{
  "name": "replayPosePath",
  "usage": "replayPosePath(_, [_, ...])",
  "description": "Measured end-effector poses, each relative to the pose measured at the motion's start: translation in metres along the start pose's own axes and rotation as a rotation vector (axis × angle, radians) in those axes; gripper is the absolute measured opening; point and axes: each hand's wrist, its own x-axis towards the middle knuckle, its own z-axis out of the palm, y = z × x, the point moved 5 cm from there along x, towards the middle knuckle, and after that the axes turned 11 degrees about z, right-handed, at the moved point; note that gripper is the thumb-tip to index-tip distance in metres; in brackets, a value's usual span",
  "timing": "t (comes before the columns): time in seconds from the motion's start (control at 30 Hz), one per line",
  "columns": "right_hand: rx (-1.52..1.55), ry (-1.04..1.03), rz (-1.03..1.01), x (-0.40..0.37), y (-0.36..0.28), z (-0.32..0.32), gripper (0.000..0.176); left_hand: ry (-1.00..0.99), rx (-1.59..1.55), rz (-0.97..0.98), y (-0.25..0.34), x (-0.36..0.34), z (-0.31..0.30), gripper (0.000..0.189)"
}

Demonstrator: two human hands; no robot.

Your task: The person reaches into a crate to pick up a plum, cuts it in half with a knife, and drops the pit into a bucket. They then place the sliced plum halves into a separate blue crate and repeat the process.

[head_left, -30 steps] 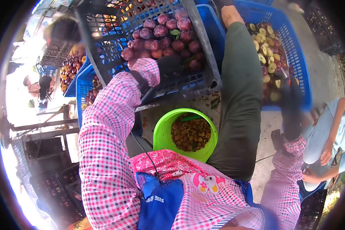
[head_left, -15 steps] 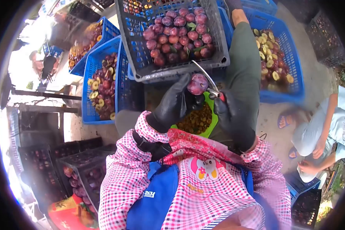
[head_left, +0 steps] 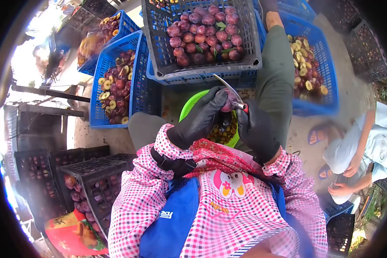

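Note:
A purple plum [head_left: 230,99] is held by my left hand [head_left: 204,112], in a black glove, its fingers closed round the fruit. My right hand [head_left: 257,129], gloved too, grips a red-handled knife [head_left: 228,88] with a curved blade that lies across the plum. Below both hands is a green basin [head_left: 187,106] with small brownish pieces in it. Just beyond the hands, a black crate [head_left: 206,71] full of whole plums rests on a blue crate.
Blue crates of cut plums stand at the left [head_left: 96,103] and right [head_left: 327,77]. Black crates [head_left: 84,180] of plums are at the lower left. Another person [head_left: 361,150] sits at the right, hands apart from mine.
The plum and knife have come together, with the blade now against the fruit. The view has shifted slightly, and more of the green basin shows on its left side.

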Motion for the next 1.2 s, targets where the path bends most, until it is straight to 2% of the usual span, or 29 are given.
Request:
replayPosePath(0.13, [-0.100, 0.055, -0.028, 0.003, 0.007, 0.008, 0.020, -0.069, -0.008, -0.002, -0.003, 0.009, 0.000, 0.036])
replayPosePath(0.2, [-0.095, 0.082, -0.066, 0.005, 0.015, 0.011, 0.021, 0.031, -0.099, -0.032, -0.012, 0.012, -0.006, 0.038])
replayPosePath(0.27, [0.555, -0.365, 0.059, 0.012, 0.035, 0.024, 0.023, -0.030, -0.002, 0.010, -0.007, 0.011, -0.009, 0.040])
replayPosePath(0.3, [0.556, -0.365, 0.055, 0.012, 0.034, 0.014, 0.023, -0.089, 0.087, 0.049, -0.002, 0.011, -0.010, 0.042])
replayPosePath(0.33, [0.960, -0.588, 0.301, 0.003, 0.035, 0.009, 0.023, -0.191, 0.234, 0.157, 0.005, 0.019, -0.014, 0.052])
replayPosePath(0.37, [1.352, -0.813, 0.556, -0.004, 0.030, 0.006, 0.024, -0.175, 0.230, 0.163, 0.007, 0.019, -0.017, 0.052])
replayPosePath(0.4, [1.089, -0.684, 0.630, 0.001, 0.036, 0.001, 0.027, -0.111, 0.266, 0.143, 0.008, 0.018, -0.022, 0.056])
replayPosePath(0.43, [1.093, -0.678, 0.622, 0.002, 0.034, 0.007, 0.027, -0.062, 0.306, 0.122, 0.011, 0.022, -0.026, 0.060])
replayPosePath(0.5, [0.391, -0.166, 0.172, 0.009, 0.024, -0.001, 0.026, -0.051, 0.336, 0.121, 0.010, 0.021, -0.027, 0.059])
replayPosePath(0.53, [0.392, -0.169, 0.175, 0.006, 0.019, -0.001, 0.026, -0.032, 0.361, 0.120, 0.008, 0.018, -0.028, 0.057])
replayPosePath(0.6, [0.077, -0.168, 0.124, 0.003, 0.006, -0.003, 0.024, -0.038, 0.367, 0.116, 0.010, 0.016, -0.028, 0.056])
replayPosePath(0.97, [-0.081, -0.148, 0.120, 0.000, 0.009, 0.016, 0.020, -0.051, 0.369, 0.127, 0.011, 0.016, -0.030, 0.052])
replayPosePath(1.03, [-0.127, -0.136, 0.113, -0.001, 0.013, 0.022, 0.019, -0.121, 0.590, 0.256, 0.013, 0.018, -0.022, 0.051])
replayPosePath(1.07, [-0.111, -0.115, 0.100, 0.000, 0.015, 0.024, 0.019, -0.120, 0.588, 0.257, 0.011, 0.017, -0.022, 0.051])
replayPosePath(1.13, [-0.091, -0.094, 0.085, 0.000, 0.014, 0.026, 0.019, -0.012, 0.074, 0.053, -0.003, 0.012, -0.028, 0.050])
replayPosePath(1.17, [-0.056, -0.064, 0.092, 0.000, 0.013, 0.027, 0.020, -0.016, 0.078, 0.052, -0.003, 0.010, -0.027, 0.050])
replayPosePath(1.2, [-0.024, -0.037, 0.099, 0.000, 0.013, 0.026, 0.021, 0.014, -0.106, -0.046, -0.010, 0.008, -0.025, 0.051])
